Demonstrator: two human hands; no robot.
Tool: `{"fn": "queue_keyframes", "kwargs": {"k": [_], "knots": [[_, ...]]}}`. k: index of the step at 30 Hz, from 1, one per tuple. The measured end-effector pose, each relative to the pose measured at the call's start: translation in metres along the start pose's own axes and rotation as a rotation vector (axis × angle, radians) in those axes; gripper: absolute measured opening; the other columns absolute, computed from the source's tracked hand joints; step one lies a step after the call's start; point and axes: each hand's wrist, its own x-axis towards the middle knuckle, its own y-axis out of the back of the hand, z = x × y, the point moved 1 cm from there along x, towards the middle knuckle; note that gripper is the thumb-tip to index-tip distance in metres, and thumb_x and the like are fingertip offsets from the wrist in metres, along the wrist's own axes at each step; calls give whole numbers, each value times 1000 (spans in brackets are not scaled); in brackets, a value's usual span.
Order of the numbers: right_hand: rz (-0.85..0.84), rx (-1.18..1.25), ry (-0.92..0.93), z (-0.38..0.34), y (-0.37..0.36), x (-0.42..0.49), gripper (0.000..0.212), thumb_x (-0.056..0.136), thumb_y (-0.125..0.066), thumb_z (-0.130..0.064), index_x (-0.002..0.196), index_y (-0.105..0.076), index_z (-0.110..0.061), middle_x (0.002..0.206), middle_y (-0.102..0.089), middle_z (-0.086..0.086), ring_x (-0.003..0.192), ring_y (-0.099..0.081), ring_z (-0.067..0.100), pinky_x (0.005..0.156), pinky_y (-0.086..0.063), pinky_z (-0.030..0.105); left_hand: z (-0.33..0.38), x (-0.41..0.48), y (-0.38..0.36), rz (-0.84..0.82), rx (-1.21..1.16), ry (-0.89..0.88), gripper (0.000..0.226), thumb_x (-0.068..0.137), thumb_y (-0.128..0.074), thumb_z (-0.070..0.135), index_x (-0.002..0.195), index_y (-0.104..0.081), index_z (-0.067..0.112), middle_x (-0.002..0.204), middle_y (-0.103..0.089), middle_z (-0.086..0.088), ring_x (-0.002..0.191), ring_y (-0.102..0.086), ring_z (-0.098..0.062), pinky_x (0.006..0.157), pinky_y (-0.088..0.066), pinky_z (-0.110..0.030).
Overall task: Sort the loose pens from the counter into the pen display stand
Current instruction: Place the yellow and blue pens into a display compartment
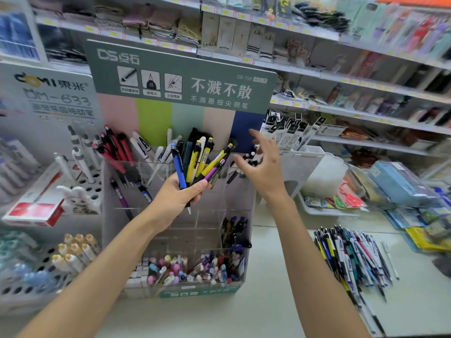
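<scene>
Lettering fills the green header card (pixel 180 76) of the clear pen display stand (pixel 212 215). It reads "DS" with two characters at top left and "DS-758" at the right. Large white "不溅不散" stands above a smaller line, "不溅墨细尖钢笔". Three small pictograms sit under the logo; their captions are too small to read.

The left hand (pixel 178 193) grips a fanned bunch of pens (pixel 197 159), blue, yellow-and-black and purple, with clip ends up, in front of the stand's upper compartments. The purple barrel carries print that looks like "AIHAO".

The right hand (pixel 261 164) is spread wide and holds nothing. It hovers at the stand's top right compartment, just beside black pens with white ends (pixel 249 158).

The loose pens (pixel 353 254) lie heaped on the pale counter (pixel 268 301), to the right of the stand and beyond the right forearm.

The stand's front row holds pastel pens (pixel 185 269); red and black ones (pixel 117 150) lean at its back left.

To the left, a white sign (pixel 53 93) reads "DOMI 東米" and "DM-633". On the shelf above, one box (pixel 209 44) says "DANCE".
</scene>
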Motion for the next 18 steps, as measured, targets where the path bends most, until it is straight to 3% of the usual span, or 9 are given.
{"fn": "queue_keyframes", "kwargs": {"k": [4,7,9,12,14,16,18], "knots": [[-112,-108,70,2,4,-2,56,84,-75,-36,134,-54,-20,119,-54,2,110,-50,14,91,-33,9,1,-3,-1,-12,-10,-17,22,94,-61,19,99,-69,-2,61,-62,5,58,-50,-11,58,-45,-19],[-239,-165,46,3,6,-4,51,85,-74,-25,132,-54,-22,122,-59,4,111,-52,16,97,-43,25,1,-4,-1,-18,-21,-17,22,94,-61,17,101,-68,-3,60,-63,7,58,-50,-11,57,-45,-18],[-135,-166,55,3,6,-1,32,88,-71,-18,118,-62,-17,109,-64,4,100,-58,19,91,-48,37,2,-4,-1,-21,-22,-14,22,94,-61,17,102,-68,-3,60,-63,7,58,-50,-11,57,-45,-18],[-27,16,-59,1,11,5,30,92,-66,-20,121,-57,-19,102,-62,-6,91,-60,16,84,-49,30,5,-6,0,-25,-47,-16,26,89,-64,23,100,-68,0,68,-63,-1,58,-49,-13,57,-45,-19],[-26,-43,-80,5,8,7,33,97,-59,-21,129,-57,-16,117,-58,2,104,-56,19,94,-44,31,6,-8,0,-37,-71,-17,30,82,-67,31,97,-70,5,79,-64,-11,61,-49,-15,59,-45,-23],[-1,-221,-52,11,-2,3,36,100,-49,-24,131,-60,-10,134,-50,13,122,-47,28,106,-36,41,6,-9,1,-48,-94,-11,30,81,-66,31,99,-69,7,84,-70,-8,63,-49,-16,61,-45,-25],[75,-321,-8,9,-8,-5,41,99,-44,-26,134,-58,-10,143,-45,14,129,-40,28,107,-30,39,6,-10,2,-62,-102,-3,26,87,-64,26,105,-66,7,85,-72,-3,64,-50,-15,61,-46,-25]]}}
